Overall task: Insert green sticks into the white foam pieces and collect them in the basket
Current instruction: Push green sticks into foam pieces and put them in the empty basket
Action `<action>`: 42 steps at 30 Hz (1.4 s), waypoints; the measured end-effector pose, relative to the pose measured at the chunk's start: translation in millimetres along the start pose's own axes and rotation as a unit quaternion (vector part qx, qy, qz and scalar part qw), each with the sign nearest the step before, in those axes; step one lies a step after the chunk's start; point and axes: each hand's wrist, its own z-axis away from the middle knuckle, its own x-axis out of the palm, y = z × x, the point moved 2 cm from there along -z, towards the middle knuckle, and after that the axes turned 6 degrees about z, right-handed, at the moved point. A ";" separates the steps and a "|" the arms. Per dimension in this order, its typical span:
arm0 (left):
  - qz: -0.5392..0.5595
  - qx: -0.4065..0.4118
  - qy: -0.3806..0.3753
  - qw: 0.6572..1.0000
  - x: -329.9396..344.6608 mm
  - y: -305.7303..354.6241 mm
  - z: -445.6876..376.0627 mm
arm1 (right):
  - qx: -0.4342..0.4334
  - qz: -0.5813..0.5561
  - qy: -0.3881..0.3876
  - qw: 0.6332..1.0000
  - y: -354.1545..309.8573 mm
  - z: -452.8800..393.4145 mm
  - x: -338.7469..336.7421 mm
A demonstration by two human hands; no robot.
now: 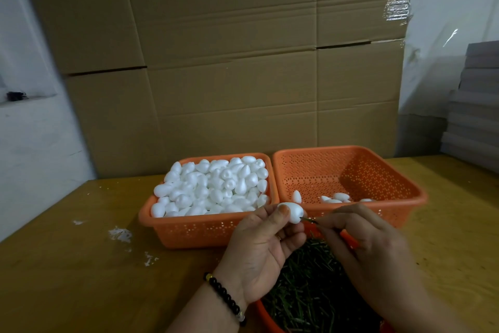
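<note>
My left hand [259,246] pinches a white egg-shaped foam piece [293,212] between thumb and fingers, just in front of the two baskets. My right hand [370,254] pinches a thin green stick [307,220] whose tip touches the foam piece's right end. The left orange basket [194,232] is heaped with plain foam pieces [213,186]. The right orange basket [399,178] holds a few foam pieces [334,197] on its floor. An orange container of green sticks [305,292] lies under my hands at the near edge.
The baskets stand on a wooden table [81,265] with white foam crumbs [120,234] left of them. Cardboard boxes [229,62] form a wall behind. A stack of grey sheets [475,111] stands at the far right.
</note>
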 end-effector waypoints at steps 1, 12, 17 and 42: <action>-0.002 -0.001 -0.001 1.000 0.1 -0.2 0.2 | -0.002 0.005 0.003 1.000 0.1 0.0 0.9; -0.041 0.003 -0.010 0.999 1.5 -3.1 -0.3 | -0.003 0.006 0.003 1.000 1.0 2.3 5.3; -0.045 0.002 -0.009 0.999 0.6 -3.6 -0.7 | 0.005 0.006 -0.006 1.000 2.0 1.7 7.0; -0.049 -0.008 -0.010 0.999 -0.6 -2.9 -1.4 | 0.004 -0.014 -0.031 0.999 4.4 4.1 9.9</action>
